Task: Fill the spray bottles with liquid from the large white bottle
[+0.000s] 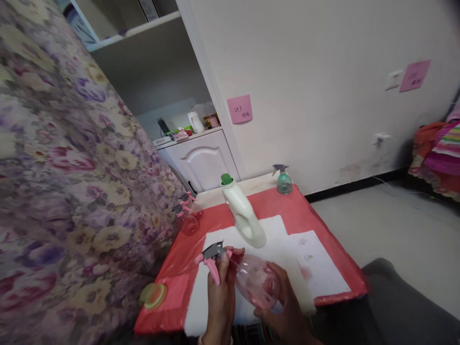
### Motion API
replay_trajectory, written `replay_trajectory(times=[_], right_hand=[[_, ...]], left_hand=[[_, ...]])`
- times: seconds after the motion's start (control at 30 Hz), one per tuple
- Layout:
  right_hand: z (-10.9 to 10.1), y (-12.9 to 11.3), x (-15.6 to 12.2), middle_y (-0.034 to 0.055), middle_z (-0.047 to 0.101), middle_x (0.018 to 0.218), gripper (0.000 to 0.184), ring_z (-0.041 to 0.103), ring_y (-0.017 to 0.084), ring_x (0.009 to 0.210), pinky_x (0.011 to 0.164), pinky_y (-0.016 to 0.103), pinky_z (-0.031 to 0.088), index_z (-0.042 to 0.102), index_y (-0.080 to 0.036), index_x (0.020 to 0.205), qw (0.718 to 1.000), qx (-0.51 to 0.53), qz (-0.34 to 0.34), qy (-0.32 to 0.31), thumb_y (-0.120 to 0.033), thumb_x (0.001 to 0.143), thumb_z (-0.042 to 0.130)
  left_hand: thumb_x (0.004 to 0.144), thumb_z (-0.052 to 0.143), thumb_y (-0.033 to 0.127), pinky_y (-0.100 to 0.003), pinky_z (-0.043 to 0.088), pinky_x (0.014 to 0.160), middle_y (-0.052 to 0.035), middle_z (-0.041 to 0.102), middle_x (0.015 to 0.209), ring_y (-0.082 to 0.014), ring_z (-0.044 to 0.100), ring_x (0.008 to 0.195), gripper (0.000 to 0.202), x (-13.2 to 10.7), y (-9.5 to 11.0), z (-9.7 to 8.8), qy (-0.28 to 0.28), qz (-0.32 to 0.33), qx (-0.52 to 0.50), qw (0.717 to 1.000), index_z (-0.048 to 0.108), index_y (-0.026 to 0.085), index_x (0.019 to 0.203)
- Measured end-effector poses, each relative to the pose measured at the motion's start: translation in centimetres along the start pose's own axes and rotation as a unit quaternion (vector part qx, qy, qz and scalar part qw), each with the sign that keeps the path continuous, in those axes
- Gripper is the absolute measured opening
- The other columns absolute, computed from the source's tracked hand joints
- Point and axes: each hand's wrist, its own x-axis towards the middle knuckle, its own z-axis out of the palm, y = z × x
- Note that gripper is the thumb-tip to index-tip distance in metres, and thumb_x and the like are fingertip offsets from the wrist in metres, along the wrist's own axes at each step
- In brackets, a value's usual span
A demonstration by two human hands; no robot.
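Note:
A clear spray bottle [251,275] with a grey and pink trigger head is tilted between my two hands, above the front of the table. My left hand [222,282] is closed around its neck, just below the trigger. Fingers of my right hand [282,299] wrap the bottle's wide base. Just beyond stands a large pale green jug [244,213] with a side handle and a darker green spout at its open top. White paper [212,287] lies beneath the hands and the jug.
Pink-headed spray bottles [189,220] stand at the table's left, beside a floral curtain [89,191]. A green spray bottle [284,183] is at the back right corner. A yellow lid-like disc [154,294] lies front left on the red cover [168,261]. A printed sheet [323,268] is at right.

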Motion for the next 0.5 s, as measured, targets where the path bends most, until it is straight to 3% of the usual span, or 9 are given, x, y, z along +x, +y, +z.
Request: replay_trajectory(times=[0.2,0.33,0.5], right_hand=[[-0.4,-0.1,0.2,0.0090,0.047,0.136,0.083,0.053,0.029,0.121,0.095,0.038,0.052,0.035,-0.031,0.139,0.992,-0.079,-0.100,0.010,-0.024,0.067,0.076],[-0.3,0.1,0.2,0.0093,0.047,0.137,0.082,0.051,0.030,0.126,0.093,0.037,0.054,0.035,-0.030,0.138,0.998,-0.037,-0.043,0.006,-0.023,0.066,0.074],[-1.0,-1.0,0.5,0.0110,0.052,0.136,0.083,0.053,0.030,0.126,0.094,0.039,0.053,0.036,-0.030,0.138,0.998,0.011,0.021,-0.050,-0.027,0.066,0.078]], left_hand=[[0.080,0.071,0.038,-0.037,0.050,0.093,-0.0028,0.072,0.088,-0.0205,0.069,0.089,0.023,0.0,-0.2,0.2,0.005,0.007,0.039,0.999,0.068,0.019,0.092],[0.079,0.071,0.039,-0.036,0.051,0.090,-0.0034,0.072,0.090,-0.0203,0.069,0.088,0.024,-0.1,-0.3,-0.1,0.011,0.011,0.056,0.998,0.069,0.018,0.091],[0.080,0.070,0.042,-0.038,0.050,0.091,-0.0058,0.073,0.091,-0.0223,0.069,0.091,0.028,0.1,-0.2,-0.5,0.009,-0.003,0.072,0.997,0.068,0.018,0.093]])
